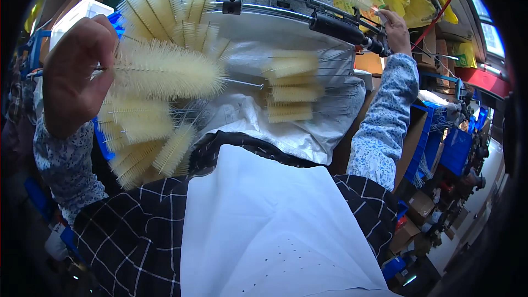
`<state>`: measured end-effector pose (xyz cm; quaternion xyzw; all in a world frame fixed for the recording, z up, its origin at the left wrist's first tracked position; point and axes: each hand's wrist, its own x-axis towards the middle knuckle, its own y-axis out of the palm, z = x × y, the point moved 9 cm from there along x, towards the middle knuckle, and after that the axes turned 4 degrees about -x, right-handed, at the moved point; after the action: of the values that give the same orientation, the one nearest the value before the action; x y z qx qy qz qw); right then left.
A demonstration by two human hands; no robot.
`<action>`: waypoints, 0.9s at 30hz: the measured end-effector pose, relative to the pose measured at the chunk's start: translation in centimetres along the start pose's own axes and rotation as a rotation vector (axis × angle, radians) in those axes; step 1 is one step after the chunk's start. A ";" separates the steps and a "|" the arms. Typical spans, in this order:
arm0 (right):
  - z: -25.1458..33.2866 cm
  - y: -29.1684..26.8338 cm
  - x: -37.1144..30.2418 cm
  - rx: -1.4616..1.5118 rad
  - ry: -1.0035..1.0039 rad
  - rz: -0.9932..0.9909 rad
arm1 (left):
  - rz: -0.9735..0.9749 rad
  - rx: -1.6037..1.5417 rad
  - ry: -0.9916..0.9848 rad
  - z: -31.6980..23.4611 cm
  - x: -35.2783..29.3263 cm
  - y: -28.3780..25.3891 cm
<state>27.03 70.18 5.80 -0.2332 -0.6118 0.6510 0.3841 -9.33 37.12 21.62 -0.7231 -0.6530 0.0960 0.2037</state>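
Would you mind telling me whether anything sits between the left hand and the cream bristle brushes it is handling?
Nothing visible does: the left hand already grips the fanned bunch of cream wire-stemmed bristle brushes directly. The right hand is far off, up at the black-handled metal machine bar.

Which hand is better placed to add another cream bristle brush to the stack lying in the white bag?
Probably the left hand: it grips a fan of cream wire-stemmed bristle brushes right beside the stack of brushes in the white bag. The right hand is up at the black machine handle.
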 end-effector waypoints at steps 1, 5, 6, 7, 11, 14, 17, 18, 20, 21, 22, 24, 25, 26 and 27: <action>0.9 -1.3 -1.4 0.319 0.042 0.073 | -0.004 -0.025 -0.009 0.1 -0.2 -0.1; 7.0 -1.7 -5.4 0.599 -0.111 0.389 | -0.012 -0.157 0.001 1.4 0.9 1.6; 10.1 -1.6 -6.0 0.626 -0.105 0.513 | -0.032 -0.164 0.014 1.3 1.7 2.6; 13.4 -0.1 -6.1 0.668 -0.124 0.641 | -0.067 -0.151 0.011 1.4 2.1 3.6; 29.0 0.2 -8.6 1.245 -0.356 0.775 | 0.046 -0.214 -0.005 1.6 3.6 8.0; 34.8 1.0 -10.6 1.662 -0.255 0.864 | 0.163 -0.101 0.142 1.8 2.6 8.9; 33.3 0.1 -8.6 1.600 -0.288 0.736 | 0.013 -0.062 -0.107 2.1 0.7 6.2; 30.4 0.4 -6.5 1.427 -0.247 0.571 | 0.073 0.204 -0.088 1.9 -0.1 5.2; 22.4 -0.3 -1.5 0.614 -0.182 -0.051 | 0.184 0.475 -0.315 3.1 -2.6 3.6; 18.8 0.1 -0.4 0.186 -0.157 -0.339 | 0.243 0.612 -0.423 3.8 -3.9 2.9; 15.9 2.5 0.9 0.061 -0.095 -0.296 | 0.306 0.654 -0.509 4.4 -5.5 2.8; 13.1 4.9 2.8 -0.090 -0.008 -0.239 | 0.428 0.727 -0.673 6.7 -8.6 3.0; 12.5 5.6 3.4 -0.106 0.015 -0.223 | 0.405 0.700 -0.661 6.7 -8.7 3.2; 12.2 6.1 3.8 -0.122 0.040 -0.202 | 0.386 0.670 -0.651 6.9 -8.9 3.5; 12.2 6.5 4.1 -0.132 0.048 -0.193 | 0.368 0.641 -0.639 6.9 -8.9 3.6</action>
<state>13.78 66.12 1.90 -0.2135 -0.6634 0.5637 0.4434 -10.01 29.28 12.73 -0.6618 -0.4816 0.5438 0.1854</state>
